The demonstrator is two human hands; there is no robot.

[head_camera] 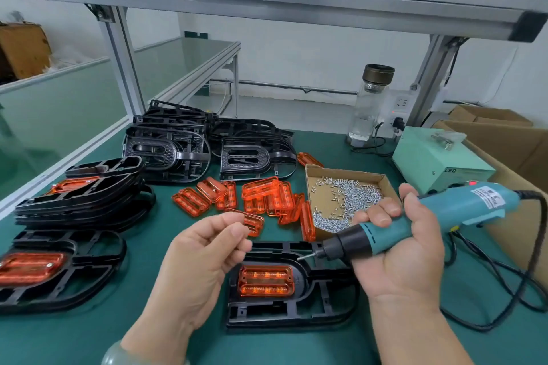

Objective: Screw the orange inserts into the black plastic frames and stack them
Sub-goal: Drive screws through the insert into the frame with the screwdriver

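A black plastic frame [296, 312] lies in front of me with an orange insert [266, 280] seated in it. My right hand [397, 252] grips a teal electric screwdriver [415, 222], its bit pointing left just above the frame's top edge. My left hand [204, 249] hovers left of the bit with thumb and fingertips pinched together; whether a screw sits between them is too small to tell. Loose orange inserts [261, 195] lie scattered behind. Assembled frames [80, 195] are stacked at the left, and another one [59, 270] lies in front of the stack.
Bare black frames [207, 145] are piled at the back. A cardboard tray of screws [347, 201] sits beside the inserts. A pale green power box [439, 157], a glass bottle [370, 104], cardboard boxes [510, 139] and the screwdriver cable [489, 281] fill the right side.
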